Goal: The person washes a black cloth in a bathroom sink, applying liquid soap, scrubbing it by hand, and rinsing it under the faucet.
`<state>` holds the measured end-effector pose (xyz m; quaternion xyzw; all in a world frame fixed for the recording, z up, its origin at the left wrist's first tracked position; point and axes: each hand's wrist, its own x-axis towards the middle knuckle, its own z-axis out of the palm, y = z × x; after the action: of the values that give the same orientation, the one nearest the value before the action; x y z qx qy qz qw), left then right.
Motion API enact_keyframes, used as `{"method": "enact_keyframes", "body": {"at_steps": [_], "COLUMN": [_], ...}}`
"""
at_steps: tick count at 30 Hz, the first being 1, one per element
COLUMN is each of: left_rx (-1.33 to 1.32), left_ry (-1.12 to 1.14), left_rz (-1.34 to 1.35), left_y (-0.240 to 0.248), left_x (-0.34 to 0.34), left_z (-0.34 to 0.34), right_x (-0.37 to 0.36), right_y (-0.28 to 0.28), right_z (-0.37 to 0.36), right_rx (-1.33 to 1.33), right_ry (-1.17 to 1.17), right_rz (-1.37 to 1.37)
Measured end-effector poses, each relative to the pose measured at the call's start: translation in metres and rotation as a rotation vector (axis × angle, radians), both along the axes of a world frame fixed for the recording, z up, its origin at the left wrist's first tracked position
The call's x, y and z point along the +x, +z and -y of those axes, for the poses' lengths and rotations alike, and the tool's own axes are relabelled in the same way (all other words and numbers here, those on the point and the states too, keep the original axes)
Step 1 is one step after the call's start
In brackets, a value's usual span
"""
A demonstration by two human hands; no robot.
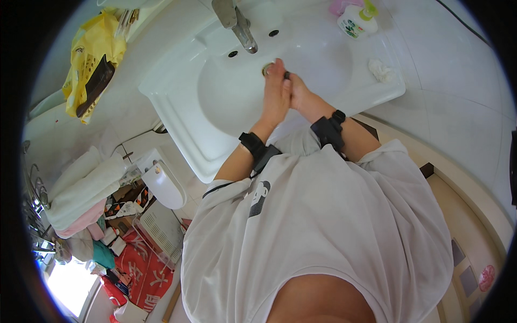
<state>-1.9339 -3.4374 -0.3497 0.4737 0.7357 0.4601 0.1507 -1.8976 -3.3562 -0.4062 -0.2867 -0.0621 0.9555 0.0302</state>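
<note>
1. White ceramic makes up the sink (177, 126) in front of me, and its rounded basin (226, 99) lies beneath my hands.
2. My left hand (276, 98) and my right hand (299, 92) are together, palm side against palm side, fingers pointing toward the tap. I cannot tell whether anything is enclosed between them.
3. Something small and dark (286, 76) sits by my right fingers; it is too small to make out.
4. My left fingertips overlap the drain (265, 69) in this view. The metal tap (237, 27) stands beyond them, its spout hanging over the basin and apart from my fingers.
5. Black straps with boxy units circle both my wrists, one on the left (258, 151), one on the right (329, 131).
6. On the sink's far right corner stands a white pump bottle (355, 24) with a green top, a pink item (340, 7) just beside it. Nearer me on that right ledge lies a crumpled white wad (381, 70).
7. Well off to my left are a yellow bag (94, 46), white towels (86, 185) and a red bag (137, 266).
</note>
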Motion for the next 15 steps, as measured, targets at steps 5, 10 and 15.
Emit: {"method": "enact_keyframes", "body": {"at_steps": [5, 10, 15], "left_rx": [0.008, 0.168, 0.215], "left_ry": [0.428, 0.533, 0.423], "left_rz": [0.219, 0.283, 0.524], "left_y": [-0.024, 0.018, 0.062], "left_x": [-0.039, -0.08, -0.107], "left_z": [0.013, 0.009, -0.012], "right_x": [-0.006, -0.013, -0.011], "right_y": [0.037, 0.039, 0.019], "right_z": [0.018, -0.007, -0.027], "right_rx": [0.037, 0.135, 0.311], "right_ry": [0.181, 0.096, -0.084], "right_rz": [0.214, 0.356, 0.608]}}
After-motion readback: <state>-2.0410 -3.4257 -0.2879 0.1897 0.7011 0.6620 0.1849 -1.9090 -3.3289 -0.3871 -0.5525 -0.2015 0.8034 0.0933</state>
